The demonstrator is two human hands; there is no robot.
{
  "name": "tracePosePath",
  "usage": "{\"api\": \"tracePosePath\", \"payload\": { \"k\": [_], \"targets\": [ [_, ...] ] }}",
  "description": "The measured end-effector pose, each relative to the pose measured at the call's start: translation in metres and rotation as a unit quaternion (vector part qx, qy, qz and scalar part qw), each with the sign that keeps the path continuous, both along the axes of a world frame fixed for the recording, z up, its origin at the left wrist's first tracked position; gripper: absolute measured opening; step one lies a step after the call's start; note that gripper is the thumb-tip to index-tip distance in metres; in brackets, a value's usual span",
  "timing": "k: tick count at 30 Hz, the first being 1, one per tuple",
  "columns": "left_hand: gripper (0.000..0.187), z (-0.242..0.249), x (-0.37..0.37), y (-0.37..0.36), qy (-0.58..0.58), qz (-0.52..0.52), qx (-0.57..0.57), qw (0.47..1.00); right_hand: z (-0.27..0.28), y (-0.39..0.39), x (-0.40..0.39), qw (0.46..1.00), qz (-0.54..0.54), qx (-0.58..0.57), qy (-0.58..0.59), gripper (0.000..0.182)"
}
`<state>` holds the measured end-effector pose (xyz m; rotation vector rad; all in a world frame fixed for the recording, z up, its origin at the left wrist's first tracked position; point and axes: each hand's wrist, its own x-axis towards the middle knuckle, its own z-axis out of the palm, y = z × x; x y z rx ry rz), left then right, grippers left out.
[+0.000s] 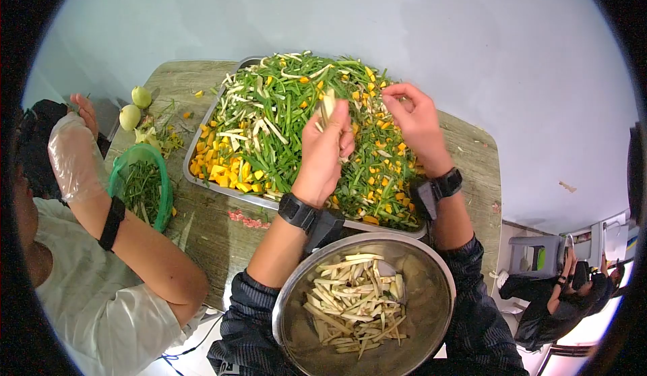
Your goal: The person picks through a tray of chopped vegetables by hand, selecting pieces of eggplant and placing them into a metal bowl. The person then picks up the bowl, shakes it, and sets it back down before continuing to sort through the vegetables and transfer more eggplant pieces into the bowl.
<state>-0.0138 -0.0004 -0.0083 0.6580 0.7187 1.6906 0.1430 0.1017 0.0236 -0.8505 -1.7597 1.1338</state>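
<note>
My left hand is closed round several pale vegetable strips, which stick up above the thumb. It is over a metal tray heaped with chopped green stems, orange cubes and pale strips. My right hand hovers above the tray's right part, its fingers bent and a little apart, with nothing visible in them. Below my wrists, between my forearms, is a steel bowl holding a pile of cut pale vegetable strips.
To the left sits a person with a plastic glove on one hand. A green basket with green trimmings and two round pale-green vegetables stand on the wooden table. A grey stool and another person are at right.
</note>
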Motion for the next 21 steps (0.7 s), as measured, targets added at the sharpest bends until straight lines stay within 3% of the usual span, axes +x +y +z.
{"api": "tracePosePath", "payload": {
  "k": [2,6,9,11,15,21],
  "targets": [
    [0.026,-0.003,-0.002,0.001,-0.068,0.017,0.010,0.998,-0.014,0.008,0.002,0.969,-0.045,0.204,-0.129,0.016],
    [0.027,0.002,0.000,0.001,-0.072,0.043,0.012,0.996,-0.019,0.007,-0.002,0.958,0.003,0.237,-0.159,0.015],
    [0.027,-0.002,-0.002,0.003,-0.076,0.054,0.015,0.996,-0.013,0.000,-0.003,0.963,0.018,0.196,-0.186,0.015],
    [0.027,-0.004,-0.002,0.003,-0.065,0.056,0.012,0.996,-0.014,0.000,-0.001,0.942,0.011,0.225,-0.248,0.018],
    [0.029,0.002,0.001,0.001,-0.042,0.086,-0.029,0.995,-0.017,0.001,0.001,0.942,-0.001,0.214,-0.259,0.020],
    [0.030,0.005,0.002,-0.001,-0.017,0.065,-0.027,0.997,-0.026,0.003,0.000,0.929,0.020,0.287,-0.233,0.023]
  ]
}}
